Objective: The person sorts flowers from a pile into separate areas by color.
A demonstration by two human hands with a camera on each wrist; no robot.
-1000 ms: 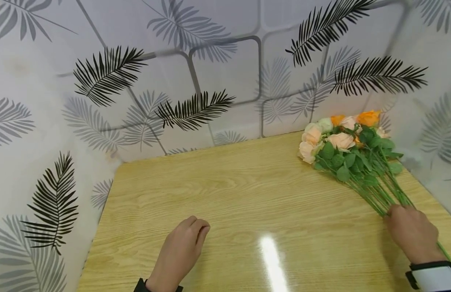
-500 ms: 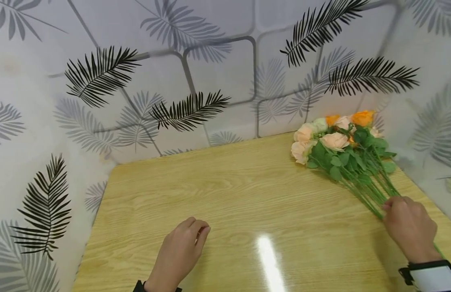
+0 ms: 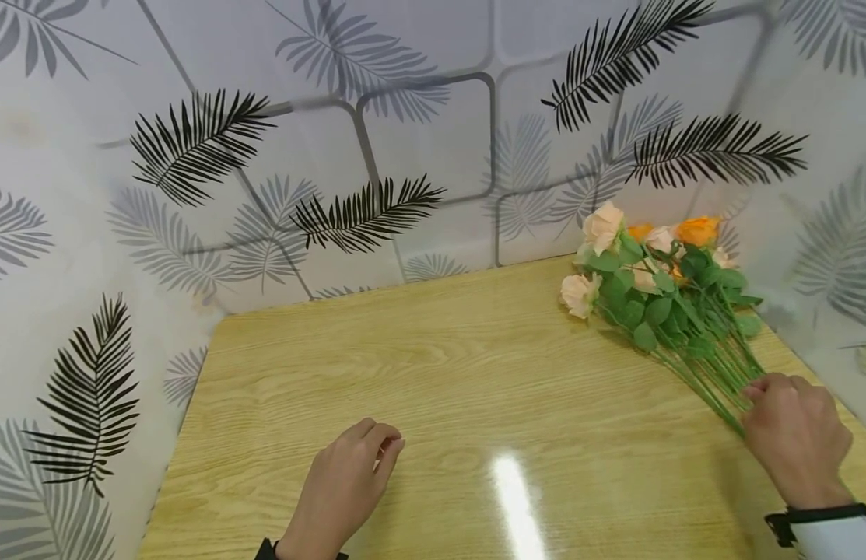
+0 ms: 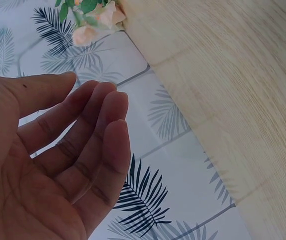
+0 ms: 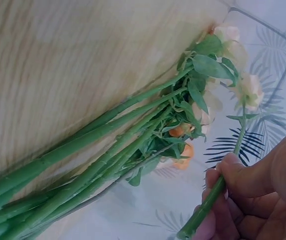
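Left hand (image 3: 345, 482) poised above the wood-grain counter (image 3: 461, 365), fingers (image 4: 117, 150) loosely curved, thumb (image 4: 48, 91) apart; a peach rose (image 3: 604, 227) is raised over bunched roses (image 3: 685, 315) lying at far right, its stem (image 5: 201, 212) pinched in the right hand (image 3: 797, 439).

The head view looks forward and down over the table (image 3: 418, 373); both nearer wrist views share its flowers (image 3: 674, 307).

left-wrist view: bouquet (image 4: 108, 17) cropped above | right-wrist view: stems (image 5: 65, 149) cropped leftward
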